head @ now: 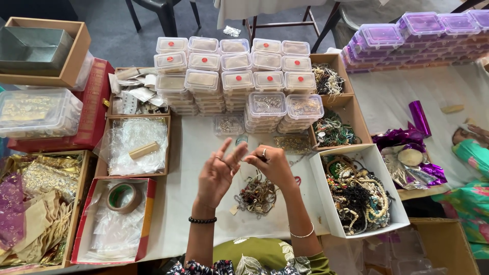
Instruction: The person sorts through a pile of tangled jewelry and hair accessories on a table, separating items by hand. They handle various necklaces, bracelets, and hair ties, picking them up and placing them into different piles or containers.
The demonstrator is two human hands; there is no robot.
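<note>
Stacked clear plastic lidded boxes (234,76) stood behind a tangled jewellery pile (258,195) on the table (178,203); white cardboard bead-filled box (377,163) lay right, brown tape roll (123,197) left.

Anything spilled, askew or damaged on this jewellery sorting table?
Nothing looks damaged. A tangled heap of necklaces lies loose on the white table, below the raised left hand and right hand, while other beads sit in the white box. The stacked clear containers stand orderly.

From my feed, I saw a white-covered table (204,153) filling the view under soft, even light, a grey carpeted floor (102,20) beyond it, a dark chair (163,12) at the far edge and a wooden-legged stool (280,25) beside it.
</note>
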